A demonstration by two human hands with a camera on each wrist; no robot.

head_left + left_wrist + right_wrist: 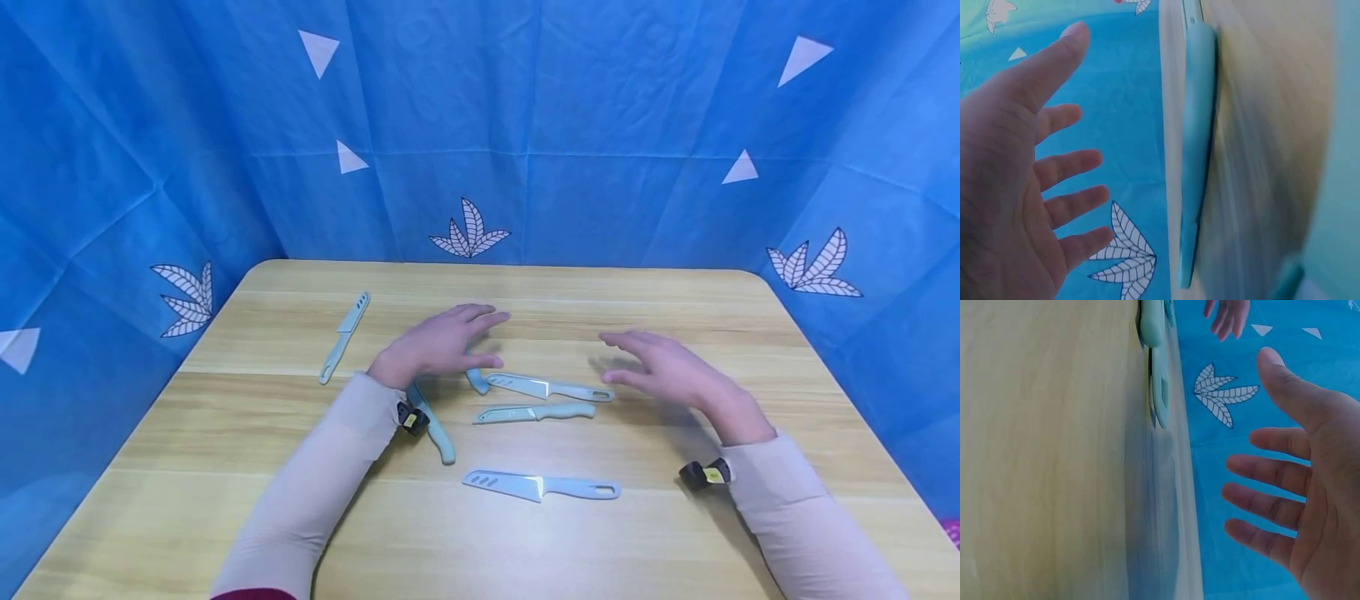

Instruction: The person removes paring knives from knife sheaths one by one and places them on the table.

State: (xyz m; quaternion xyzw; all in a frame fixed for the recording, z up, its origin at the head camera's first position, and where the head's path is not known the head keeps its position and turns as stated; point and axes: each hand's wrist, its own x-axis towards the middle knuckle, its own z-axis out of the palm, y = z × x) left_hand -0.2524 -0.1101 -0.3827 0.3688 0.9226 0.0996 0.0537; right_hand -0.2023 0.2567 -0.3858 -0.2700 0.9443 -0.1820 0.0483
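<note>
My left hand (448, 340) hovers over the table with fingers spread and holds nothing. Below it, one light blue knife (441, 437) lies partly hidden by the wrist, and another knife (476, 381) shows only its handle end. To the right of these lie a knife with a slotted handle (577, 391) and a slimmer knife (562, 410), roughly parallel. My right hand (663, 367), also empty with fingers apart, is just right of their handles. In the left wrist view a blue knife handle (1199, 112) runs beside the left hand.
Nearer the front edge a wide-bladed knife (542, 486) lies flat on the wooden table (600, 558). At the back left lies one more knife (345, 337). A blue patterned cloth (585, 100) hangs behind and at the sides.
</note>
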